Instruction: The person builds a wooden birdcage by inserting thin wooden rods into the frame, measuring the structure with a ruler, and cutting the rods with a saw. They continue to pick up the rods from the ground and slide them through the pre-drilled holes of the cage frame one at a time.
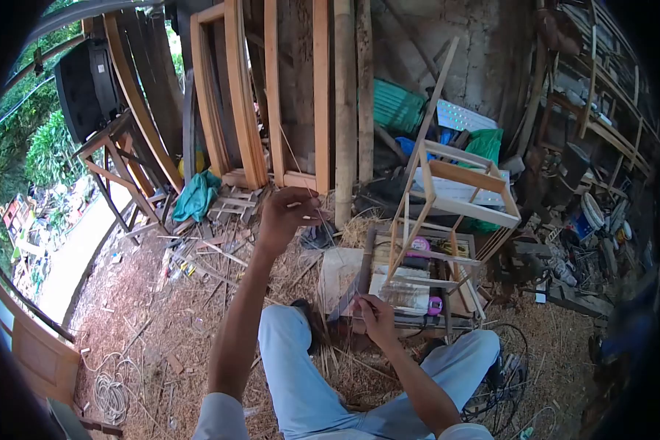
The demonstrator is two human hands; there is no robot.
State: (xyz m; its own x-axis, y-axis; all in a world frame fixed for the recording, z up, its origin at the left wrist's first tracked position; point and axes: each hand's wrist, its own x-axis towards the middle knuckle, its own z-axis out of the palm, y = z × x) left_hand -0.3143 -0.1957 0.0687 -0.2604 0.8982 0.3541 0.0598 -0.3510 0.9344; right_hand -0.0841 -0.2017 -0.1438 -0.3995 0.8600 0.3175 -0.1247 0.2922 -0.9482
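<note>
At the far left, a black flat-panel object leans by a rough wooden stand, and a coil of pale cord lies on the shavings at the near left. Farther right, a crumpled teal cloth rests among offcuts.

Toward the middle, the left hand is raised above the left knee. Its grip is a narrow fingertip pinch on a thin straw-coloured strip, which rises past the fingers in front of the upright brown timber frames. A light pinch suits such a slender piece best; a hard squeeze would probably kink it. Keeping the wrist loose and the upper end away from the timber should stop it from snagging.

Just right of that, lower and nearer, is the right hand, between the knees. Its fingers are drawn close together, but I cannot tell whether they close on the strip or on something smaller. Steadying this hand low while the raised one takes up slack would likely keep the work straight and easy to watch.

Beside the right hand lies a long dark flat bar; its edge is best kept clear of the knuckles. Farther right, an open pale-wood frame stands tilted near two round pink objects, so sideways sweeps are better kept short there.
</note>
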